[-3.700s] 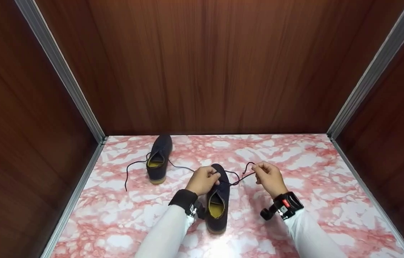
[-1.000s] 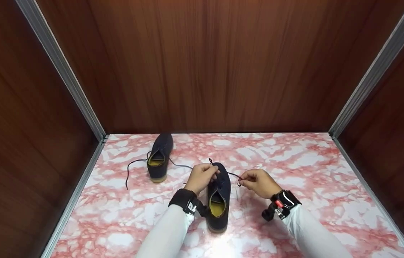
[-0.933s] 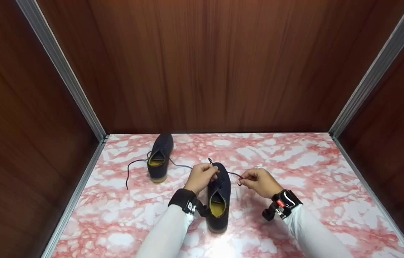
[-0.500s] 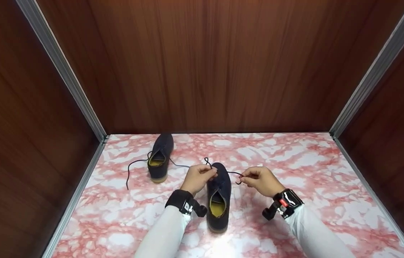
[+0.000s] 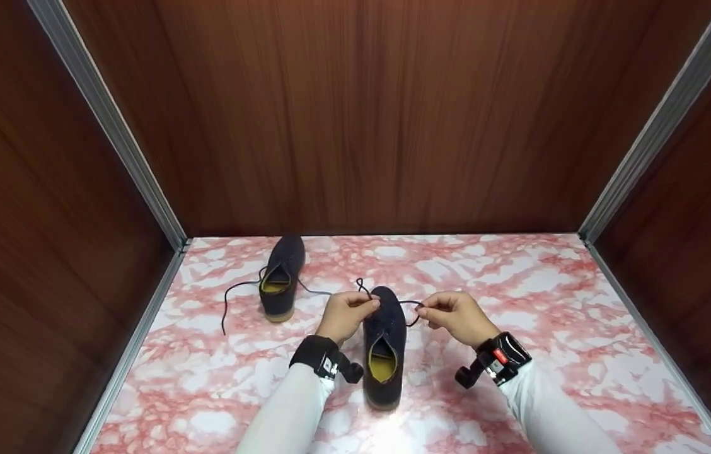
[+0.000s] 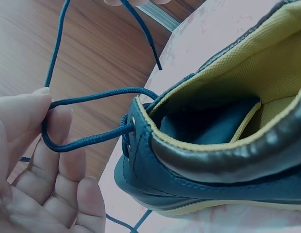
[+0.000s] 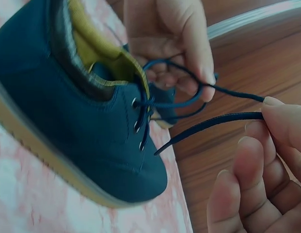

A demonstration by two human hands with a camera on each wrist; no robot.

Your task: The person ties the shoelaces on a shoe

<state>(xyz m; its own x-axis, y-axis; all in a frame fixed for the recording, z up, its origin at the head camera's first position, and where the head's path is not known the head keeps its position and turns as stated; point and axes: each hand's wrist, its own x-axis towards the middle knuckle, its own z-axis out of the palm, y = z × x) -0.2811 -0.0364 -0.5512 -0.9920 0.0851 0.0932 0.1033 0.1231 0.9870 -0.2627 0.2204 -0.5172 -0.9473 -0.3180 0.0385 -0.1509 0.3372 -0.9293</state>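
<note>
A dark navy lace-up shoe with a yellow lining stands on the floor between the hands, toe pointing away. My left hand pinches its lace between thumb and finger; in the left wrist view the lace bends in a loop from the eyelets to those fingertips. A small loop of lace sticks up beyond the left fingertips in the head view. To the right of the shoe, my right hand pinches the lace, whose loose tip points back toward the shoe's toe in the right wrist view.
A matching shoe stands farther back on the left, its laces trailing undone to both sides. The red-and-white marbled floor is bounded by brown wood-grain panels with grey metal corner strips.
Since the earliest frame, my right hand has come in closer to the shoe and a small lace loop has appeared above the left fingers. Lately the left hand has shifted slightly left.
</note>
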